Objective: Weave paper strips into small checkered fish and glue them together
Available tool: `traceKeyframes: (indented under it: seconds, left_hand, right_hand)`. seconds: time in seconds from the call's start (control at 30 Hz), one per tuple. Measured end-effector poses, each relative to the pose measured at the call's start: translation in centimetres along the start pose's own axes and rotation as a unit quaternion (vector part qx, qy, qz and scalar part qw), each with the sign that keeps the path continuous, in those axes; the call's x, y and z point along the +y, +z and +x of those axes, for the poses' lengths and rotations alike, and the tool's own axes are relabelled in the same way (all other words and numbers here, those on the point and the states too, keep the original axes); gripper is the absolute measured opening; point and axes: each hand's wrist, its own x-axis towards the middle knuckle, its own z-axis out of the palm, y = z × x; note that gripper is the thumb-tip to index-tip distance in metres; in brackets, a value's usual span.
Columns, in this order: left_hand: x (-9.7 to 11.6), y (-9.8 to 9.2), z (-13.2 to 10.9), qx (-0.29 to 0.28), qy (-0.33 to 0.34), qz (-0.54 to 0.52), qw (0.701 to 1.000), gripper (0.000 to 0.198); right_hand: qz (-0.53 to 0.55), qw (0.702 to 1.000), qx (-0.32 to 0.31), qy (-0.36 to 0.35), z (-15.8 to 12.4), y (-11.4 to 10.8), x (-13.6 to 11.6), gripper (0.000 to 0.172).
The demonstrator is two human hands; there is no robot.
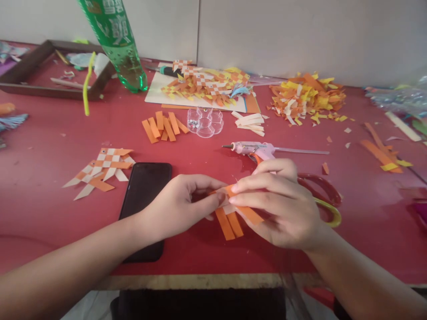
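Observation:
Between my two hands is a small weave of orange and cream paper strips [230,218], with loose orange ends hanging down. My left hand [182,204] pinches its left edge between thumb and fingers. On the other side my right hand [283,204] grips the weave, its fingertips on the upper part. My fingers hide some of the weave. A black phone [145,186] lies beneath my left wrist. Just beyond my right hand rests a pink glue gun [256,149]. Scissors with red and yellow handles [328,209] lie partly behind that hand.
Woven paper fish [103,166] lie left of the phone. Orange strips [163,126], a clear flower-shaped tray [205,122] and cream strips [250,122] sit mid-table. Behind are more woven fish [210,84], paper scraps [307,98], a green bottle [123,58] and a brown frame [36,91].

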Motion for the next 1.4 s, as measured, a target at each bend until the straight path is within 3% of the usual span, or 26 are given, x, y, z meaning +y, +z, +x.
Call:
traceKeyframes:
  seconds: [0.43, 1.4]
  left_hand:
    - [0.39, -0.23, 0.09, -0.015, -0.046, -0.077, 0.996, 0.021]
    - [0.61, -0.51, 0.02, -0.031, -0.046, -0.099, 0.994, 0.018]
  right_hand:
    - [-0.013, 1.000, -0.025, -0.010, -0.56, -0.24, 0.15, 0.027]
    - [-0.017, 0.999, -0.033, -0.017, -0.28, -0.41, 0.17, 0.027]
